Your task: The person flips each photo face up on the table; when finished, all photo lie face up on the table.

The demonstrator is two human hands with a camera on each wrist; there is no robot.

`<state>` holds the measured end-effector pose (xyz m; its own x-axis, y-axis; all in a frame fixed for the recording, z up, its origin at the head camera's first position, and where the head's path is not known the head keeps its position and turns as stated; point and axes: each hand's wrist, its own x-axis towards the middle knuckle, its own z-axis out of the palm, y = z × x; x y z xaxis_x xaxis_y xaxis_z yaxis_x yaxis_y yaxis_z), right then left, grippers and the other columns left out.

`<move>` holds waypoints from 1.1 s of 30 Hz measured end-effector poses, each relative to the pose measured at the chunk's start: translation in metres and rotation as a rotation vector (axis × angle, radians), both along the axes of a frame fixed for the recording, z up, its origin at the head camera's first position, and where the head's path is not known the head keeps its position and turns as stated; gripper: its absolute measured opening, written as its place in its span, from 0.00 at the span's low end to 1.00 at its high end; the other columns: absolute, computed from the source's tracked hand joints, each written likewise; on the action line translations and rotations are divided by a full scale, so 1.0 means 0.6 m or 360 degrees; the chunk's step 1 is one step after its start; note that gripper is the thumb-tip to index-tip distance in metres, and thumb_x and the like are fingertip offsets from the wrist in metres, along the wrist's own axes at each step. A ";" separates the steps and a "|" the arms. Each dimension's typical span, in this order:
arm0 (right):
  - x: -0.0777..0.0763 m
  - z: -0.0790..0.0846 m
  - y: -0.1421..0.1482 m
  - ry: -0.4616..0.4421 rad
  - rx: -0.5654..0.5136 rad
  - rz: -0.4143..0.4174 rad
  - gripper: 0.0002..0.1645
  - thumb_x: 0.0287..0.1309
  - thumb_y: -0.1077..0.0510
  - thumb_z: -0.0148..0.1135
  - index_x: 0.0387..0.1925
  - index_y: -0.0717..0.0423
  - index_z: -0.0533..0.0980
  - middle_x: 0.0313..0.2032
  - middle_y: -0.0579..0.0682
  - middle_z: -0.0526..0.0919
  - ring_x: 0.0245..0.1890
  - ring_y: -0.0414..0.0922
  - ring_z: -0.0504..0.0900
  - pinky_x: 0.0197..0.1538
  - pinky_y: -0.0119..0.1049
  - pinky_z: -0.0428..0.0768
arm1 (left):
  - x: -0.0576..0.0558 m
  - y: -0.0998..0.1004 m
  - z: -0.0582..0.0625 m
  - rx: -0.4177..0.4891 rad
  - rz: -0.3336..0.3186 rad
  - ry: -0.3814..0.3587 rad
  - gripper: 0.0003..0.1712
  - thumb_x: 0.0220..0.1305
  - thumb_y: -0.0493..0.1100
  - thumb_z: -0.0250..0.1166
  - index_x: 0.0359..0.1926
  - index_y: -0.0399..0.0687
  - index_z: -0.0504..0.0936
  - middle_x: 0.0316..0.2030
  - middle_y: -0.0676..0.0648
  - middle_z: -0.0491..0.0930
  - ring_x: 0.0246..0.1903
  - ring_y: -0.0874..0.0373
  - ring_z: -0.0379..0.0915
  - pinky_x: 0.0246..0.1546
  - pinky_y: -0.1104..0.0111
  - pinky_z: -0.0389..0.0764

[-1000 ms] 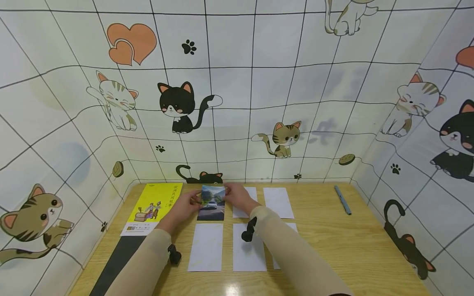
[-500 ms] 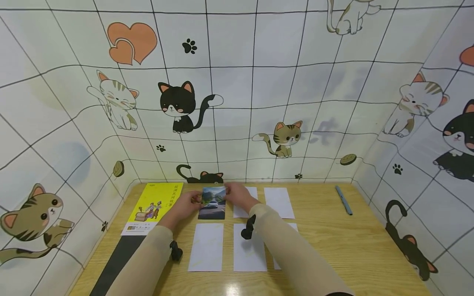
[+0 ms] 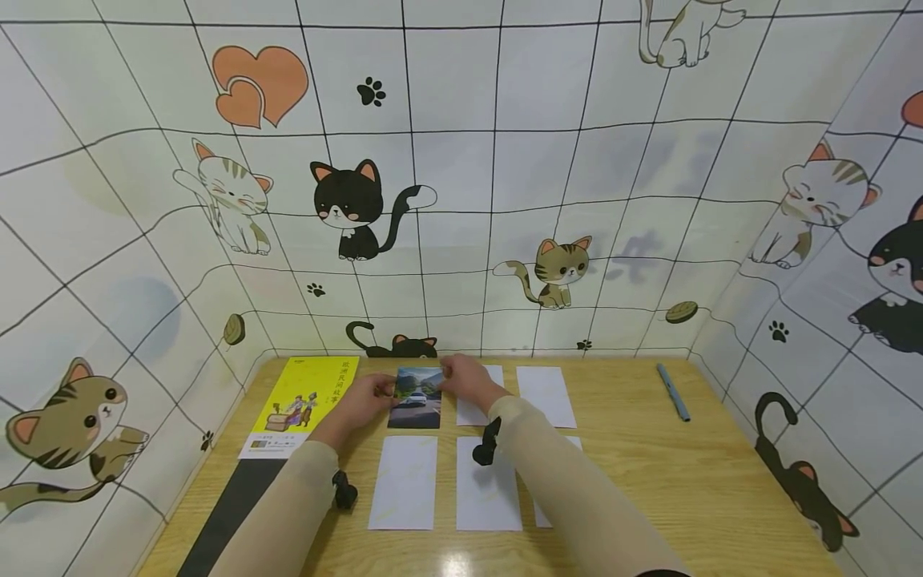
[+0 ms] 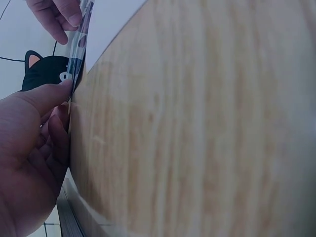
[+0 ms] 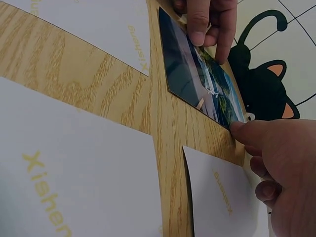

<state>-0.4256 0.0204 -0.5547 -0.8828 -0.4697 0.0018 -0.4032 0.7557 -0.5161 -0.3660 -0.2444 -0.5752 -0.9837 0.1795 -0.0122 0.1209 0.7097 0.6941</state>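
Note:
A photo print (image 3: 416,398) of a white car on a tree-lined road is held between both hands at the far side of the table. My left hand (image 3: 365,401) pinches its left edge with thumb and fingers. At the upper right corner, my right hand (image 3: 470,381) pinches it between thumb and fingertips. In the right wrist view the photo (image 5: 197,74) lies low over the wood, with the left hand (image 5: 215,22) at one edge and the right thumb at the corner. The left wrist view shows the photo (image 4: 79,49) almost edge-on, beside the left hand (image 4: 34,153).
White cards (image 3: 402,483) with faint yellow lettering lie in two rows on the wooden table (image 3: 649,497); the right forearm covers some. A yellow book (image 3: 306,401) over a dark strip (image 3: 231,513) is at left, a blue pen (image 3: 674,393) at right. Cat-printed cloth walls (image 3: 461,176) surround the table.
The photo's top edge has sunk slightly, so it looks a little flatter. Both hands keep their hold at nearly the same spots. The head view has shifted slightly.

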 end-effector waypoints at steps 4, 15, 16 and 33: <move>0.003 0.003 0.003 0.0020 0.0000 -0.0001 0.36 0.69 0.54 0.79 0.73 0.61 0.79 0.43 0.48 0.87 0.37 0.42 0.78 0.43 0.40 0.79 | -0.001 0.000 -0.001 0.0004 0.0013 -0.0007 0.28 0.74 0.39 0.75 0.71 0.39 0.83 0.46 0.48 0.85 0.47 0.51 0.79 0.58 0.52 0.81; 0.024 0.029 0.028 0.0022 -0.0094 0.0069 0.33 0.71 0.55 0.76 0.72 0.62 0.79 0.53 0.55 0.88 0.44 0.48 0.85 0.47 0.45 0.85 | 0.002 -0.003 -0.004 0.0070 -0.0013 0.0045 0.29 0.76 0.45 0.75 0.71 0.40 0.82 0.49 0.47 0.88 0.49 0.51 0.82 0.60 0.49 0.82; 0.029 0.032 0.033 0.0023 -0.0116 0.0088 0.33 0.71 0.55 0.75 0.72 0.63 0.79 0.52 0.56 0.88 0.42 0.48 0.84 0.45 0.45 0.84 | 0.003 -0.002 -0.004 0.0074 -0.0013 0.0047 0.28 0.76 0.45 0.75 0.71 0.40 0.82 0.49 0.47 0.88 0.49 0.51 0.81 0.60 0.49 0.82; 0.104 0.023 0.166 0.0043 -0.0395 0.0114 0.28 0.75 0.49 0.73 0.66 0.62 0.82 0.56 0.57 0.80 0.57 0.57 0.82 0.59 0.56 0.82 | 0.027 0.100 0.046 -0.0053 -0.0226 0.0238 0.26 0.75 0.46 0.76 0.68 0.44 0.84 0.58 0.42 0.82 0.54 0.47 0.79 0.58 0.49 0.82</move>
<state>-0.3630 0.1200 -0.5408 -0.8455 -0.5132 0.1478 -0.4671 0.5765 -0.6704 -0.3497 -0.1841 -0.5474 -0.9397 0.3186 0.1240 0.3216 0.7005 0.6370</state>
